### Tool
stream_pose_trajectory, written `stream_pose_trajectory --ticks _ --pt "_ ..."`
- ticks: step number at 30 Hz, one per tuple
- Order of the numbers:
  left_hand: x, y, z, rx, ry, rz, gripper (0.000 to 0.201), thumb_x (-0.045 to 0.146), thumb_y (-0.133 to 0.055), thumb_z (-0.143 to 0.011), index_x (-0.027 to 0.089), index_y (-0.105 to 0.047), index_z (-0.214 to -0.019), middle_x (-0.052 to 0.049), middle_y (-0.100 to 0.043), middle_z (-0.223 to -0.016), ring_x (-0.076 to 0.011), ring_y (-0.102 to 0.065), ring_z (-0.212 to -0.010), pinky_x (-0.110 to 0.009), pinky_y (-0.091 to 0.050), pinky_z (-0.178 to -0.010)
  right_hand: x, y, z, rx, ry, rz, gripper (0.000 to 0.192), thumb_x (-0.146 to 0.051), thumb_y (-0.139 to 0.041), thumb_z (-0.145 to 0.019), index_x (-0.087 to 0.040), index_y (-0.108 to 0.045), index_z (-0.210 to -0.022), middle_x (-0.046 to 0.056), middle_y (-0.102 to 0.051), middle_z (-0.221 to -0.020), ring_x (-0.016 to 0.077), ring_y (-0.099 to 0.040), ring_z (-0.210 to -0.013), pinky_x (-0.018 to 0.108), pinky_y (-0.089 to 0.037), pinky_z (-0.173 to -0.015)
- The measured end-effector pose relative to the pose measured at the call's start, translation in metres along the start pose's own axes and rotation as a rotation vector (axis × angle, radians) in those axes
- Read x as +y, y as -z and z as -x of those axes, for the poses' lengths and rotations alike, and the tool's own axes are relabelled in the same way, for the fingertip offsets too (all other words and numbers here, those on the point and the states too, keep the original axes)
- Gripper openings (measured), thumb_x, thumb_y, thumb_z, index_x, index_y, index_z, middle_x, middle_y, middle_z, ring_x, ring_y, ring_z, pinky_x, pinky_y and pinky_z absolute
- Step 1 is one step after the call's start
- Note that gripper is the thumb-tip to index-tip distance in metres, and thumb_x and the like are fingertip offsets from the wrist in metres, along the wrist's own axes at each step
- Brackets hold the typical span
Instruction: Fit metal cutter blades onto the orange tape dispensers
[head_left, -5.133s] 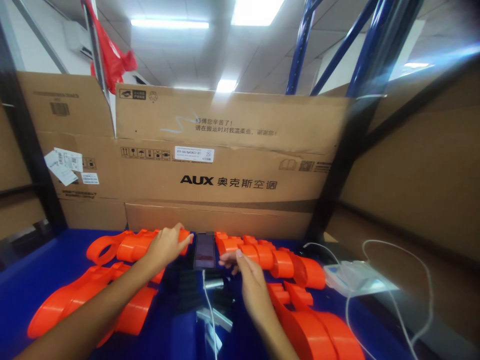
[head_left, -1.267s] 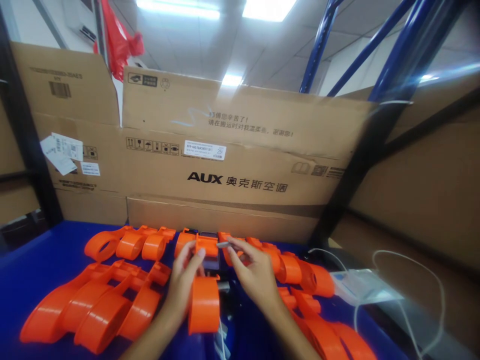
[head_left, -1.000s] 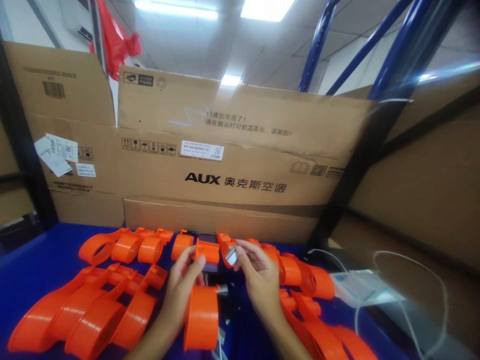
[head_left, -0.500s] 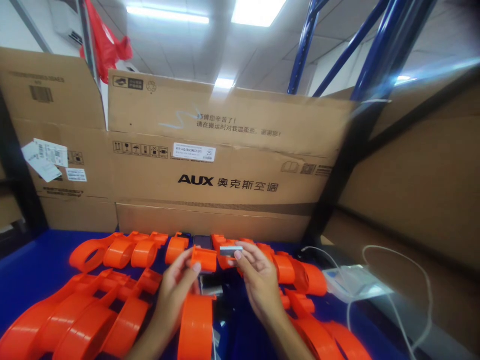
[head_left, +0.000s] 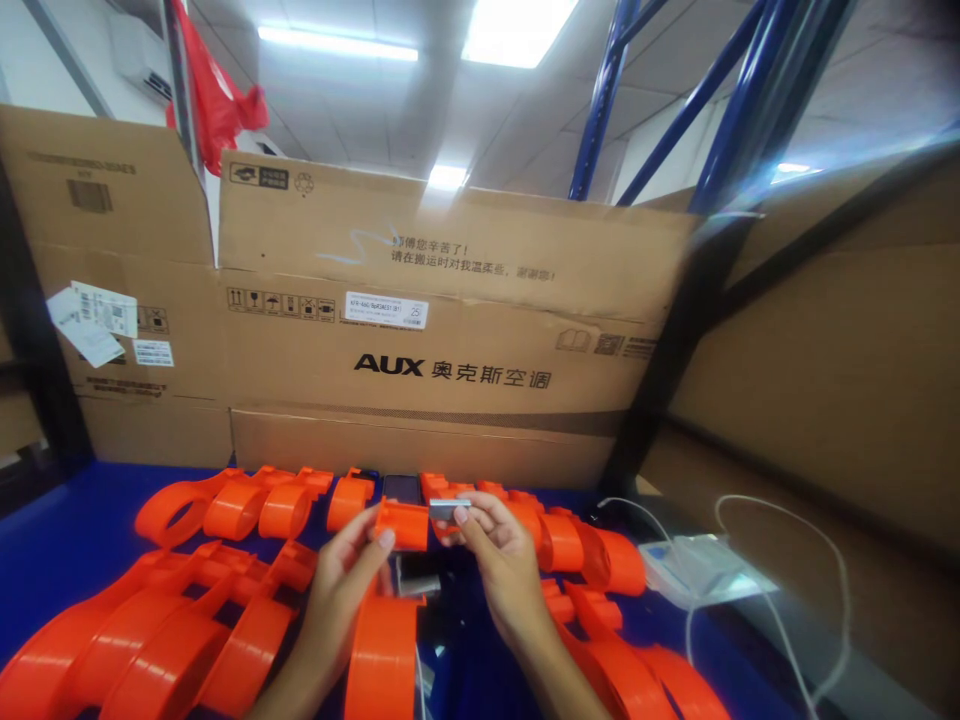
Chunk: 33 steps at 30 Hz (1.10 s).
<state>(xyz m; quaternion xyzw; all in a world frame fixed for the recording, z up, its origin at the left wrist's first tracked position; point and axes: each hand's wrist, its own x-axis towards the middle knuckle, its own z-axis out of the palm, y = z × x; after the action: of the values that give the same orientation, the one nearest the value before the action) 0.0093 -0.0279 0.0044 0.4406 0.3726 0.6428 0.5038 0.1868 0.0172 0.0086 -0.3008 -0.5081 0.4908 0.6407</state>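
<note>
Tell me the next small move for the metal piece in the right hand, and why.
Probably slide the small metal piece leftward into the end of the orange plastic part. The right hand pinches it level, right beside that end, while the left hand steadies the part.

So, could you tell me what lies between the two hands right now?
In the head view, the left hand holds an orange part, and the right hand holds a small metal piece against its end.
</note>
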Motion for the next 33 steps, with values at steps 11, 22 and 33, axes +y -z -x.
stream_pose_trajectory --ticks 11,22,33 --pt "-0.004 0.002 0.0 0.035 0.028 0.013 0.051 0.046 -0.076 -0.079 0.015 -0.069 -0.119 0.004 -0.057 -0.058 -0.0089 -0.045 -0.05 -0.019 -0.035 -0.049 -0.004 -0.002 0.005 -0.022 0.046 0.162 0.03 -0.042 -0.079 -0.082 -0.02 -0.067 -0.098 -0.002 -0.064 -0.067 0.0121 -0.056 -0.059 0.021 -0.044 -0.052" --pt "-0.011 0.005 -0.004 0.06 -0.013 -0.001 0.052 0.046 -0.078 -0.077 0.018 -0.068 -0.121 0.004 -0.06 -0.065 -0.0103 -0.048 -0.052 -0.02 -0.04 -0.049 -0.004 -0.008 0.01 0.116 0.085 0.224 0.027 -0.039 -0.079 -0.08 -0.022 -0.074 -0.1 0.005 -0.073 -0.092 0.0179 -0.061 -0.071 0.025 -0.047 -0.052" --pt "0.002 0.002 0.0 0.111 0.007 -0.007 0.049 0.043 -0.082 -0.071 0.015 -0.077 -0.111 0.003 -0.059 -0.052 -0.0133 -0.051 -0.049 -0.022 -0.042 -0.047 -0.01 -0.008 0.013 0.057 0.119 0.305 0.02 -0.042 -0.077 -0.08 -0.025 -0.082 -0.09 0.004 -0.072 -0.083 0.0169 -0.059 -0.063 0.028 -0.047 -0.052"
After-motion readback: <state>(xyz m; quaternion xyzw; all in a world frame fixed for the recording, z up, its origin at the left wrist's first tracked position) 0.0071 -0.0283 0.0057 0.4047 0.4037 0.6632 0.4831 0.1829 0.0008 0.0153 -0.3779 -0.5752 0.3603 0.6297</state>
